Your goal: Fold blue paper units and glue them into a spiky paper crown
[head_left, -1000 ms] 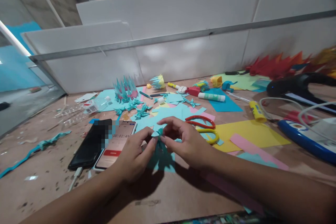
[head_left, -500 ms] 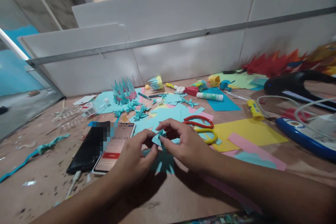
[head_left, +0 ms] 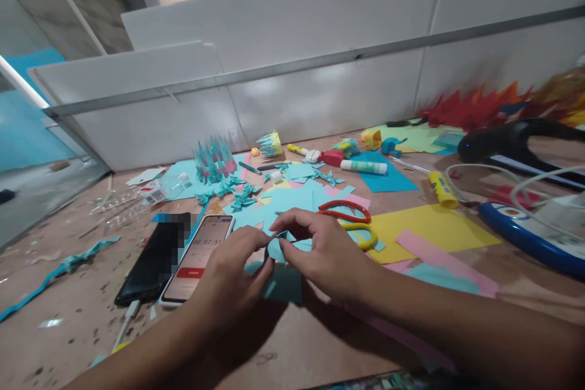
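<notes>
Small folded teal paper piece (head_left: 275,248), held just above the table (head_left: 82,317), slightly nearer the person than the scissors (head_left: 351,219) and to their left in the view. The left hand (head_left: 231,283) and right hand (head_left: 326,256) meet on it. Each hand's thumb and fingertips are pinched closed on an edge of the piece, with the remaining fingers curled. The right hand's knuckles lie just beside the scissors' red and yellow handles.

A flat teal sheet (head_left: 286,285) lies under both hands, on the near side of the scissors. Left of the scissors, past the left hand, a lit phone (head_left: 197,258) lies beside a dark phone (head_left: 153,259). Right of the scissors lies a yellow sheet (head_left: 429,228), with a pink strip (head_left: 445,262) crossing its near corner. Beyond the scissors, toward the white partition, lie a white glue stick (head_left: 364,167), a yellow glue stick (head_left: 442,189) and a spiky teal paper cluster (head_left: 214,158).
</notes>
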`<state>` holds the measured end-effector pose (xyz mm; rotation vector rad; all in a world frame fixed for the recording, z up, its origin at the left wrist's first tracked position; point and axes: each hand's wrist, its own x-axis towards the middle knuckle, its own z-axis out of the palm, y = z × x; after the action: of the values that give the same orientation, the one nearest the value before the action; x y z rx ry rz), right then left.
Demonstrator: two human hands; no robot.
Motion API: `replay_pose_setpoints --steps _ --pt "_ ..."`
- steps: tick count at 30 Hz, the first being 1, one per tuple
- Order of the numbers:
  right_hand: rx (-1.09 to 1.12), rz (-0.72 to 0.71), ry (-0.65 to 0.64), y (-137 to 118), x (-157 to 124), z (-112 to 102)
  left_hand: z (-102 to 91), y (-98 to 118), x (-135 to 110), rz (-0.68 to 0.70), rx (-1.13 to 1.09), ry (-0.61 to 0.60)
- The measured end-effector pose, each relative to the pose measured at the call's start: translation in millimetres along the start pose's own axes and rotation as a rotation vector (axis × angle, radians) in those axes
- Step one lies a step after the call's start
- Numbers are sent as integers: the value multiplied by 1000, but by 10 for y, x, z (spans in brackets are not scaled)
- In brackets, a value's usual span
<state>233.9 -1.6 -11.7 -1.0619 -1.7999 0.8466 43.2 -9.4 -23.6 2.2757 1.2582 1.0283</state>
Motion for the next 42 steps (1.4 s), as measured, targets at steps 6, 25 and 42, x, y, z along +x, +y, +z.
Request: replay_pose_setpoints --steps 6,25,42 --pt "82 108 -39 19 13 -7 -15 24 2 55 27 21" --pt "42 215 -67 -94 37 -62 18 -17 0 -239 -322 -106" --pt "-229 -5 -56 -55 23 -68 -43 1 -10 -104 -246 -151"
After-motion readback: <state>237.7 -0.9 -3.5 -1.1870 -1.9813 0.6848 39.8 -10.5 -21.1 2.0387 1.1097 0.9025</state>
